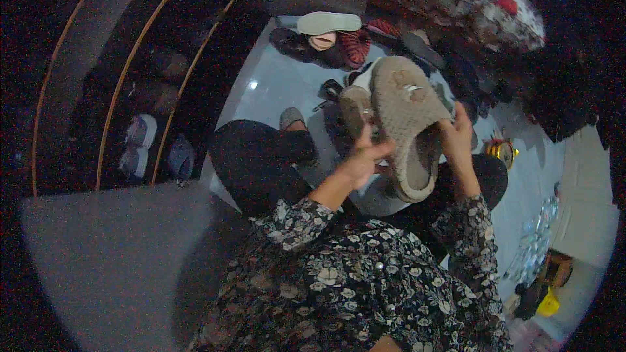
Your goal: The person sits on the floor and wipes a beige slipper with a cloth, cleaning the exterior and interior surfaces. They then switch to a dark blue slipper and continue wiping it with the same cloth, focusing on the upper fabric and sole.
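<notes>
A beige textured slipper (399, 101) with a patch on its toe is held up before me, its opening toward me. My right hand (458, 138) grips its right side near the opening. To the left of its heel is my left hand (360, 161), thumb and fingers apart, fingertips close to the slipper's edge; whether they touch it is unclear. Just beyond that hand a second beige slipper (355, 105) shows, its rear part hidden by the hand and the first slipper. Dark footwear (334, 117) lies beside it on the floor.
Several shoes lie at the far side, among them a pale upturned sole (329, 23) and a red striped shoe (355, 48). A shelf rack (140, 52) with footwear stands left. Patterned cloth (469, 0) hangs far right; a yellowish round object (502, 151) and cardboard (587, 189) are on the right.
</notes>
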A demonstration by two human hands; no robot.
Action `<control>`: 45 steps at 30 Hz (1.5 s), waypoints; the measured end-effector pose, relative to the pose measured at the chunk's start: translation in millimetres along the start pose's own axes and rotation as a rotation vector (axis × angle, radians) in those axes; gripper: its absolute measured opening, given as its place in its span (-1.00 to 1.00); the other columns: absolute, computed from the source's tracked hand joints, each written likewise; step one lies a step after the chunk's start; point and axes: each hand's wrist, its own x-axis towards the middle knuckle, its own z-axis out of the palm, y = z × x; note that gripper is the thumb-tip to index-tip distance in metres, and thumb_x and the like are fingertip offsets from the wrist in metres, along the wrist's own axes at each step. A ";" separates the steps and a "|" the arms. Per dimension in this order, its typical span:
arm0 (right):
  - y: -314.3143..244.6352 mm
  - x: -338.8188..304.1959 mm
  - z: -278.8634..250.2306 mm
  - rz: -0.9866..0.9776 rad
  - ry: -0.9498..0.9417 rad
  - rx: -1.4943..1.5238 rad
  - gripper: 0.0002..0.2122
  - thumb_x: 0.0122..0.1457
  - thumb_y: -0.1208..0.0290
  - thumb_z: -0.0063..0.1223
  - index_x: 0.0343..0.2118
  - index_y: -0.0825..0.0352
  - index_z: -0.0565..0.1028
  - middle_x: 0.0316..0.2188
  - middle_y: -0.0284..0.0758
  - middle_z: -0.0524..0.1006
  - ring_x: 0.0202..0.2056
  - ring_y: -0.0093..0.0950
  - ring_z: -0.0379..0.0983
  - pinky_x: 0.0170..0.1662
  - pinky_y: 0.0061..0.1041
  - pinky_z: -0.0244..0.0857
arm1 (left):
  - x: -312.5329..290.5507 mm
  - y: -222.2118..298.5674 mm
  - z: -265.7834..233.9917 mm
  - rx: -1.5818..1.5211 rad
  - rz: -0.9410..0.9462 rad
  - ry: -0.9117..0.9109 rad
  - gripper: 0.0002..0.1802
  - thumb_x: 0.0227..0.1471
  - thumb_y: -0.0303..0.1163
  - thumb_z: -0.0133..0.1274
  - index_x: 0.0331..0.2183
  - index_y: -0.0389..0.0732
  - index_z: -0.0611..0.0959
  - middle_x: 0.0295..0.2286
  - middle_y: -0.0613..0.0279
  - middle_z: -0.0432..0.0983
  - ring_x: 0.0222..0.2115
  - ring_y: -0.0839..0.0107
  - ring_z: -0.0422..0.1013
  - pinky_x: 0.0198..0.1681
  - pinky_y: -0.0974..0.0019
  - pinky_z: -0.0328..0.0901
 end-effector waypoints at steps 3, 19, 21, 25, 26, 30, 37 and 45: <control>-11.8 5.5 0.1 0.005 -0.031 0.224 -0.65 -0.02 0.54 -0.04 -0.11 0.42 0.34 -0.38 -0.36 0.46 -0.47 -0.61 0.36 -0.45 -0.66 0.25 | -4.4 -2.2 18.5 0.208 0.175 -0.019 -0.04 -0.13 -0.28 0.21 0.17 -0.13 -0.02 0.03 0.16 0.18 0.01 0.25 0.19 0.06 0.18 0.13; -54.8 3.0 19.9 0.221 -0.194 0.534 -0.72 0.12 0.35 0.04 -0.14 0.33 0.38 -0.35 -0.35 0.49 -0.38 -0.55 0.44 -0.33 -0.55 0.36 | -56.6 228.9 -33.8 -0.017 0.275 0.126 -0.51 -0.13 -0.24 0.09 -0.13 -0.27 0.47 -0.26 0.07 0.50 -0.25 0.20 0.46 -0.10 0.11 0.35; -46.8 -3.1 19.2 0.255 -0.208 0.487 -0.75 0.13 0.33 0.02 -0.17 0.32 0.41 -0.37 -0.37 0.51 -0.42 -0.58 0.43 -0.36 -0.57 0.33 | -52.6 242.7 -84.9 0.009 0.283 0.212 -0.51 -0.13 -0.25 0.09 -0.14 -0.28 0.47 -0.25 0.06 0.50 -0.25 0.19 0.46 -0.11 0.10 0.35; -18.3 -6.6 12.4 0.318 -0.235 0.408 -0.74 0.14 0.33 0.01 -0.15 0.33 0.41 -0.38 -0.40 0.49 -0.47 -0.59 0.40 -0.39 -0.59 0.30 | -43.0 218.3 -210.5 -0.084 0.261 0.535 -0.52 -0.12 -0.31 0.11 -0.12 -0.29 0.44 -0.18 0.04 0.43 -0.21 0.17 0.41 -0.09 0.08 0.32; -15.6 -7.4 10.2 0.345 -0.241 0.403 -0.75 0.14 0.35 0.02 -0.15 0.32 0.39 -0.39 -0.40 0.48 -0.47 -0.58 0.39 -0.40 -0.58 0.30 | -45.4 205.3 -233.2 -0.104 0.287 0.584 -0.50 -0.13 -0.31 0.12 -0.11 -0.28 0.44 -0.16 0.05 0.42 -0.18 0.16 0.39 -0.09 0.08 0.31; -26.8 -18.7 14.4 0.486 -0.233 0.384 -0.73 0.13 0.36 0.04 -0.15 0.33 0.36 -0.42 -0.40 0.46 -0.47 -0.56 0.39 -0.42 -0.57 0.30 | -80.5 159.4 -297.7 -0.118 0.310 0.813 -0.52 -0.12 -0.32 0.09 -0.11 -0.24 0.45 -0.19 0.09 0.45 -0.20 0.14 0.40 -0.12 0.11 0.32; -15.8 -19.6 21.7 0.494 -0.324 0.295 -0.75 0.13 0.34 0.02 -0.17 0.36 0.44 -0.40 -0.43 0.50 -0.40 -0.62 0.39 -0.29 -0.62 0.28 | -161.2 146.5 -400.8 0.072 0.452 0.863 -0.53 -0.16 -0.38 0.12 -0.11 -0.10 0.44 -0.18 0.11 0.39 -0.21 0.12 0.37 -0.16 0.08 0.34; -16.5 -22.9 36.7 0.536 -0.343 0.202 -0.76 0.12 0.28 0.04 -0.20 0.28 0.46 -0.41 -0.47 0.48 -0.43 -0.65 0.36 -0.35 -0.64 0.27 | -152.4 171.3 -432.8 -0.140 0.247 1.026 -0.57 -0.13 -0.36 0.11 -0.14 -0.15 0.45 -0.22 0.10 0.40 -0.25 0.12 0.39 -0.18 0.11 0.36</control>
